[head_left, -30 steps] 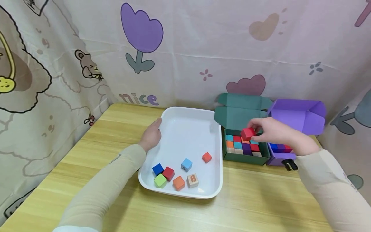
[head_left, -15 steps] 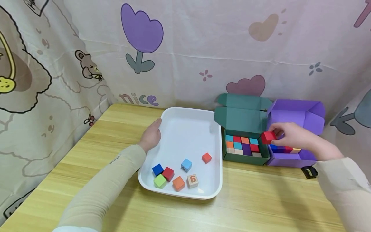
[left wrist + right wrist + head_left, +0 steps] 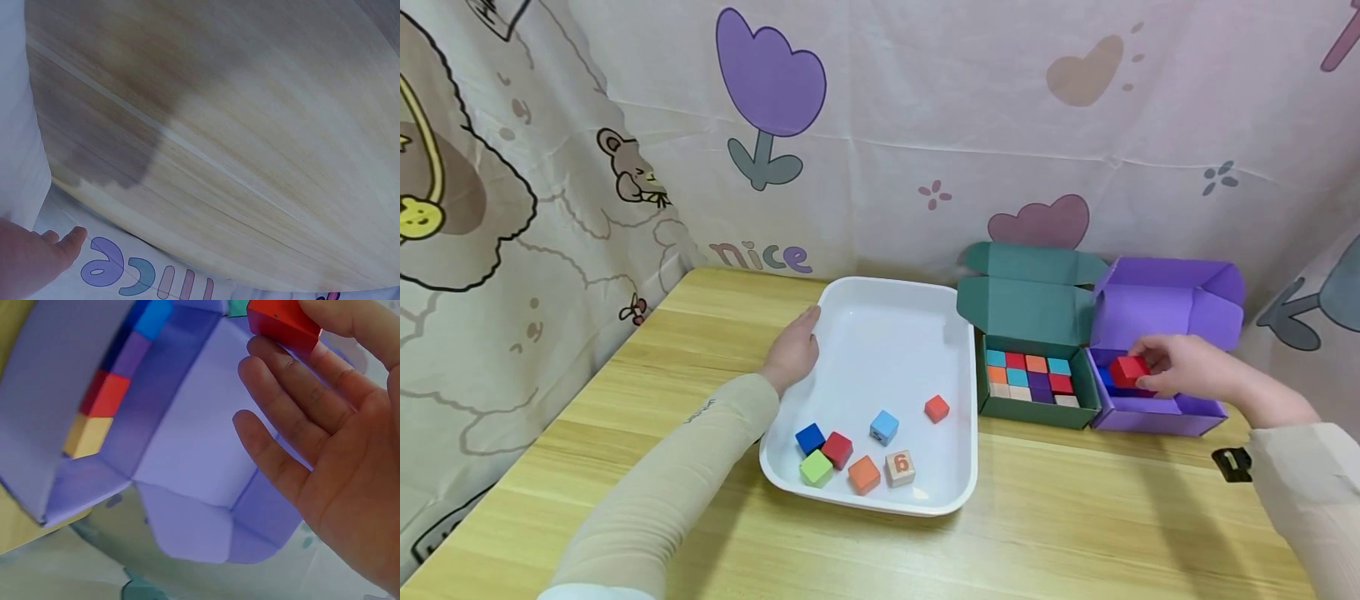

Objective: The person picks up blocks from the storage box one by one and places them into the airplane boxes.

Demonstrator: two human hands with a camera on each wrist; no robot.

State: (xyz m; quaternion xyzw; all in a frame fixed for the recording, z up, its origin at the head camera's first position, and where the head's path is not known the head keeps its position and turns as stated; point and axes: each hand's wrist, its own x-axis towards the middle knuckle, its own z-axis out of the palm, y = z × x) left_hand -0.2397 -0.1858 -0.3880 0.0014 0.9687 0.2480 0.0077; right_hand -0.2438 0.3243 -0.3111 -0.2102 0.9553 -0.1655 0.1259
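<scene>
My right hand [image 3: 1187,365] pinches a red cube [image 3: 1127,372] between thumb and fingers, just above the purple box [image 3: 1157,417]. In the right wrist view the same red cube [image 3: 284,324] sits at the fingertips, with the other fingers spread. Blue, purple, red and yellow cubes [image 3: 106,394] line one side of that box. My left hand [image 3: 792,350] rests against the left rim of the white tray [image 3: 880,333], its fingers pointing forward. Inside the tray, several loose cubes lie near the front, among them a light blue cube [image 3: 883,427] and a wooden cube marked 6 [image 3: 900,468].
Between the tray and the purple box stands a green box [image 3: 1037,410], lid raised, with rows of coloured cubes. Both boxes stand on the wooden table [image 3: 1060,517]. A printed cloth [image 3: 887,125] hangs behind and at the sides.
The right hand has carried the red cube rightward, from above the green box to the purple box, and lowered it there. My left hand and the tray have stayed put.
</scene>
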